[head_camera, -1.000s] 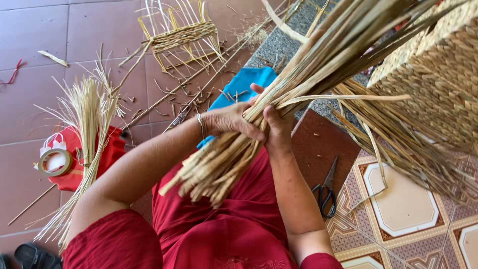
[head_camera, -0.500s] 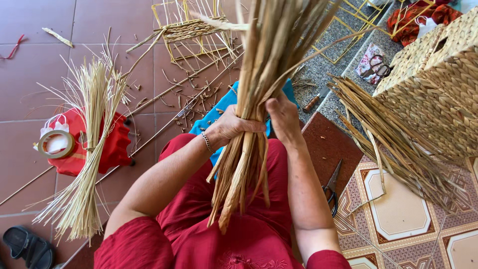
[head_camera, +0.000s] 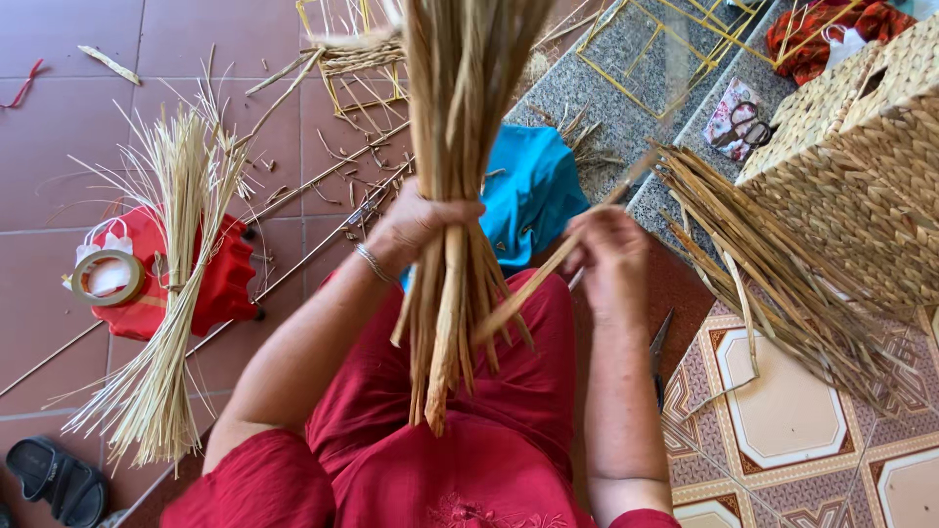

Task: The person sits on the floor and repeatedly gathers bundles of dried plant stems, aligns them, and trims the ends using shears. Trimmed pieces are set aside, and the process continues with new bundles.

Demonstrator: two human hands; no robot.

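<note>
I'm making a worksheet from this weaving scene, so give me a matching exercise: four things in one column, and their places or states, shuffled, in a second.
Things:
1. thick bundle of dried stalks
2. single stalk
3. roll of tape
4. woven basket

Places or states:
A. lies on the red cloth at the left
B. stands at the right edge, loose stalks sticking out from its base
C. gripped upright in the left hand
D. pinched by the right hand, slanting toward the bundle

Pairs: 1-C, 2-D, 3-A, 4-B
</note>
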